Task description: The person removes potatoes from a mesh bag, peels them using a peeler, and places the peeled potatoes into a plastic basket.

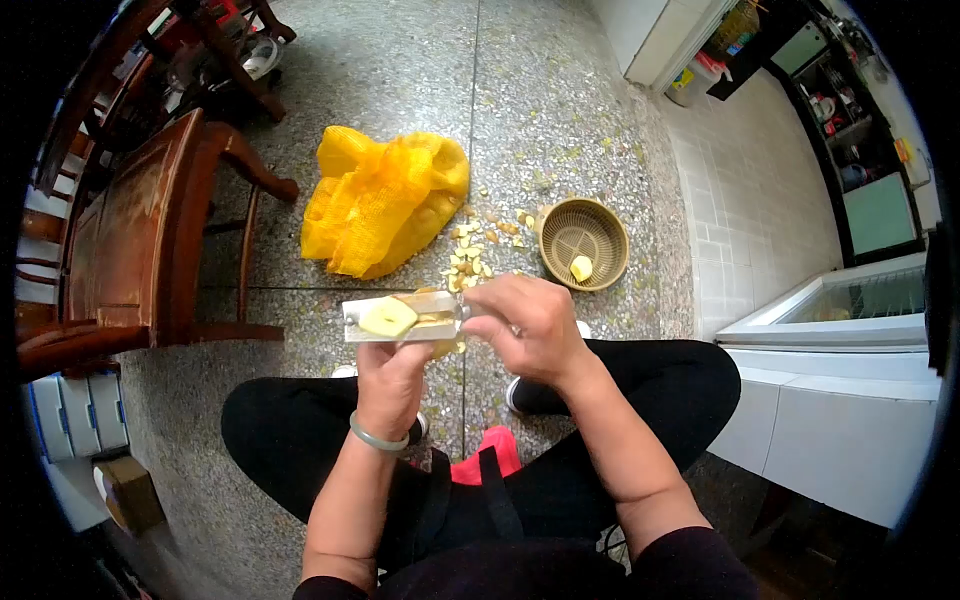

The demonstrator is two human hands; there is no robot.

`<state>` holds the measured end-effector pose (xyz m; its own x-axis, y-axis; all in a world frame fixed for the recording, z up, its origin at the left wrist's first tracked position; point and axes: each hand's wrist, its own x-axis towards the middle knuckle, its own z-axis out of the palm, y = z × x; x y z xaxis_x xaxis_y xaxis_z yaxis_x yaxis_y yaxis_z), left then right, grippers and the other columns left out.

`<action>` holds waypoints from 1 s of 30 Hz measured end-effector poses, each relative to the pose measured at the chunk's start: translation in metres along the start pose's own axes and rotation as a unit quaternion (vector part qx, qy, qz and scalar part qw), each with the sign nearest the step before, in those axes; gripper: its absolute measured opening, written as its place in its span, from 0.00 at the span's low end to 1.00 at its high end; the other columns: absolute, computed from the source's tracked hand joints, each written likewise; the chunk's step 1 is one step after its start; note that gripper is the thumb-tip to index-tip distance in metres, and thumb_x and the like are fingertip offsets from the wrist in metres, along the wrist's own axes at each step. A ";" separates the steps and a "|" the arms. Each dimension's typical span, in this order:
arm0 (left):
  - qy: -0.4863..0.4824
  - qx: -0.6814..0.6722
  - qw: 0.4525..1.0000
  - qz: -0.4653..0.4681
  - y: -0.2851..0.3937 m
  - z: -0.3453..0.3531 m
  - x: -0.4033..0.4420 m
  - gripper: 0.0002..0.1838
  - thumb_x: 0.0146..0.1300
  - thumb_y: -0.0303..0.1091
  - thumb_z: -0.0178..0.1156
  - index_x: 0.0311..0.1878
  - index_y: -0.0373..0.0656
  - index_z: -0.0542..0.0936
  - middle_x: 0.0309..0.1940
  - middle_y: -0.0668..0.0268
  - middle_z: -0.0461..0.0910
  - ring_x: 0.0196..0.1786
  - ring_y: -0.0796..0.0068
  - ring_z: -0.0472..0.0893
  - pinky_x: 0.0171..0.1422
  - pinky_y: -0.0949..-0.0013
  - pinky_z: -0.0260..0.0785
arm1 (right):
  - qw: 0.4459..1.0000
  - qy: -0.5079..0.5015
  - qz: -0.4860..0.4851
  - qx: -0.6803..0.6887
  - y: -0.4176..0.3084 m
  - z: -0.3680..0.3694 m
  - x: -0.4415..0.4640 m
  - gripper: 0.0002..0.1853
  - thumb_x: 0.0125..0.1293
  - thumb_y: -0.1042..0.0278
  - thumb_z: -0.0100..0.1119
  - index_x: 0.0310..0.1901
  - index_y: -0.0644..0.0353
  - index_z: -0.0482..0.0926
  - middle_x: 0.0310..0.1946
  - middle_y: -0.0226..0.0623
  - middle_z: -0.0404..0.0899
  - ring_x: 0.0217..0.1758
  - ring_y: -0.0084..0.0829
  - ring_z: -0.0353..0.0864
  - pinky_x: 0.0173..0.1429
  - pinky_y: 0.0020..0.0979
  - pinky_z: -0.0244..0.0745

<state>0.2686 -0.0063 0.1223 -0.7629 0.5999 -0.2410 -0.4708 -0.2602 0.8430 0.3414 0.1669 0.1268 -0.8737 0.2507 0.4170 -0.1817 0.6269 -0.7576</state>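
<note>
My left hand [392, 378] is wrapped round a light-coloured slicer-like tool [435, 328] from below, a pale bangle on its wrist. A pale yellow cut piece [388, 317], like peeled potato, lies on the tool's left part. My right hand [525, 322] is closed at the tool's right end; what its fingers pinch is too small to make out. Scraps of peel [468, 262] lie on the floor just beyond the tool. Beyond my right hand stands a brown woven-look basket [549, 252] with one pale yellow piece [581, 267] inside.
A yellow mesh bag [385, 205] lies on the speckled floor ahead to the left. Dark wooden furniture [140, 230] stands at the left. A white cabinet [830, 420] is at the right, near a doorway. A pink-red item [490, 458] is between my legs.
</note>
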 end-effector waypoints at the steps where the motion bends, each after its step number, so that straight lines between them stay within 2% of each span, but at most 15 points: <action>1: -0.003 0.001 1.000 -0.002 -0.002 -0.001 0.001 0.25 0.55 0.22 0.58 0.58 0.34 0.67 0.52 0.58 0.75 0.55 0.68 0.76 0.62 0.64 0.68 | 1.000 0.008 -0.007 -0.012 0.006 0.001 -0.002 0.12 0.54 0.66 0.67 0.38 0.64 0.81 0.28 0.42 0.80 0.28 0.37 0.81 0.33 0.31 0.75; 5: 0.006 -0.012 1.000 -0.003 -0.005 0.002 0.003 0.26 0.55 0.25 0.58 0.58 0.36 0.67 0.53 0.59 0.74 0.55 0.69 0.75 0.61 0.64 0.68 | 0.998 -0.009 0.049 0.025 0.026 -0.004 -0.006 0.12 0.54 0.65 0.67 0.37 0.63 0.81 0.28 0.40 0.81 0.28 0.36 0.81 0.33 0.30 0.74; 9: -0.007 -0.023 1.000 -0.006 -0.004 -0.002 0.002 0.26 0.55 0.25 0.58 0.58 0.37 0.65 0.52 0.60 0.73 0.54 0.69 0.75 0.61 0.65 0.68 | 0.991 -0.019 0.112 0.069 0.045 -0.006 -0.009 0.09 0.55 0.68 0.65 0.35 0.64 0.82 0.26 0.38 0.81 0.29 0.29 0.81 0.34 0.28 0.73; 10: -0.015 -0.025 1.000 -0.012 -0.002 -0.004 0.002 0.26 0.55 0.26 0.59 0.58 0.38 0.64 0.52 0.60 0.73 0.54 0.70 0.75 0.61 0.65 0.68 | 0.986 -0.001 0.148 0.072 0.053 -0.006 -0.010 0.08 0.55 0.63 0.65 0.34 0.57 0.82 0.27 0.39 0.82 0.30 0.37 0.82 0.34 0.32 0.75; 11: -0.034 -0.038 0.999 0.009 0.004 -0.001 -0.001 0.26 0.55 0.24 0.58 0.58 0.39 0.64 0.51 0.61 0.73 0.53 0.70 0.75 0.60 0.65 0.68 | 0.988 -0.003 0.152 -0.011 0.061 -0.012 -0.009 0.08 0.56 0.62 0.65 0.34 0.56 0.83 0.27 0.38 0.82 0.28 0.36 0.82 0.32 0.32 0.74; 14: -0.042 -0.032 0.997 0.054 0.010 0.004 -0.001 0.26 0.54 0.21 0.58 0.58 0.39 0.64 0.51 0.62 0.73 0.53 0.71 0.75 0.60 0.66 0.69 | 0.977 -0.017 0.207 -0.039 0.065 -0.019 -0.012 0.08 0.57 0.62 0.64 0.34 0.56 0.83 0.26 0.38 0.82 0.27 0.33 0.82 0.32 0.31 0.74; 17: -0.017 0.039 0.995 0.085 0.004 0.000 0.000 0.27 0.54 0.19 0.57 0.58 0.39 0.63 0.51 0.62 0.72 0.53 0.71 0.75 0.60 0.66 0.69 | 0.971 -0.017 0.233 0.048 0.044 -0.019 -0.009 0.08 0.58 0.63 0.64 0.34 0.59 0.82 0.25 0.36 0.81 0.25 0.29 0.80 0.32 0.29 0.72; 19: 0.002 0.030 0.998 0.057 0.002 0.000 0.002 0.27 0.55 0.20 0.58 0.59 0.39 0.63 0.52 0.61 0.72 0.54 0.71 0.75 0.61 0.66 0.68 | 0.973 0.013 0.193 0.125 0.026 -0.017 -0.003 0.08 0.60 0.66 0.63 0.35 0.62 0.82 0.25 0.35 0.81 0.25 0.23 0.78 0.32 0.27 0.71; 20: 0.003 -0.034 0.999 0.033 0.003 -0.001 0.004 0.28 0.56 0.24 0.59 0.60 0.39 0.62 0.53 0.61 0.72 0.55 0.70 0.75 0.62 0.65 0.68 | 0.962 0.009 0.224 0.154 0.022 -0.018 -0.002 0.08 0.61 0.67 0.62 0.36 0.64 0.81 0.25 0.34 0.81 0.27 0.21 0.78 0.33 0.26 0.72; 23: 0.008 -0.095 0.995 0.006 0.010 0.002 0.004 0.28 0.57 0.30 0.61 0.60 0.40 0.63 0.52 0.63 0.73 0.55 0.70 0.75 0.62 0.65 0.68 | 0.930 0.033 0.275 0.242 0.018 -0.016 0.000 0.09 0.61 0.67 0.62 0.37 0.64 0.80 0.26 0.33 0.80 0.29 0.19 0.78 0.34 0.25 0.72; 24: -0.005 -0.100 0.995 0.009 0.006 -0.002 0.005 0.28 0.59 0.32 0.61 0.61 0.41 0.63 0.55 0.63 0.72 0.56 0.69 0.75 0.63 0.65 0.67 | 0.958 0.024 0.216 0.187 0.021 -0.014 -0.002 0.08 0.61 0.71 0.62 0.40 0.65 0.81 0.28 0.32 0.80 0.28 0.20 0.78 0.33 0.23 0.73; 25: -0.003 -0.100 0.995 0.009 0.006 -0.001 0.005 0.28 0.59 0.32 0.61 0.61 0.41 0.63 0.55 0.63 0.72 0.56 0.69 0.75 0.63 0.65 0.67 | 0.958 0.023 0.216 0.188 0.020 -0.012 -0.002 0.08 0.61 0.71 0.62 0.40 0.65 0.81 0.28 0.32 0.80 0.28 0.20 0.78 0.33 0.23 0.73; 27: 0.000 -0.115 0.993 -0.001 0.005 0.004 0.006 0.28 0.60 0.33 0.61 0.63 0.42 0.64 0.56 0.63 0.72 0.57 0.69 0.75 0.64 0.65 0.67 | 0.994 0.031 0.054 0.093 0.008 -0.006 -0.002 0.11 0.57 0.67 0.65 0.38 0.63 0.80 0.29 0.39 0.81 0.29 0.32 0.82 0.35 0.30 0.75; 28: -0.016 -0.109 0.994 -0.001 -0.003 -0.003 0.007 0.29 0.61 0.34 0.62 0.64 0.42 0.65 0.57 0.63 0.73 0.58 0.69 0.75 0.63 0.64 0.67 | 0.995 0.024 0.038 0.084 -0.003 -0.005 0.000 0.11 0.55 0.66 0.66 0.37 0.62 0.80 0.30 0.42 0.81 0.30 0.40 0.81 0.35 0.33 0.75; 30: -0.013 -0.130 0.991 -0.007 -0.010 -0.006 0.002 0.28 0.60 0.34 0.63 0.63 0.42 0.66 0.56 0.63 0.74 0.58 0.69 0.75 0.64 0.64 0.67 | 1.000 0.004 -0.005 0.022 -0.007 -0.004 0.000 0.11 0.53 0.66 0.67 0.37 0.61 0.81 0.29 0.41 0.81 0.30 0.40 0.81 0.35 0.33 0.75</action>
<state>0.2688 -0.0067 0.1110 -0.7456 0.6231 -0.2363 -0.5822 -0.4366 0.6859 0.3449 0.1653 0.1340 -0.8683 0.2493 0.4287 -0.2107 0.5972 -0.7740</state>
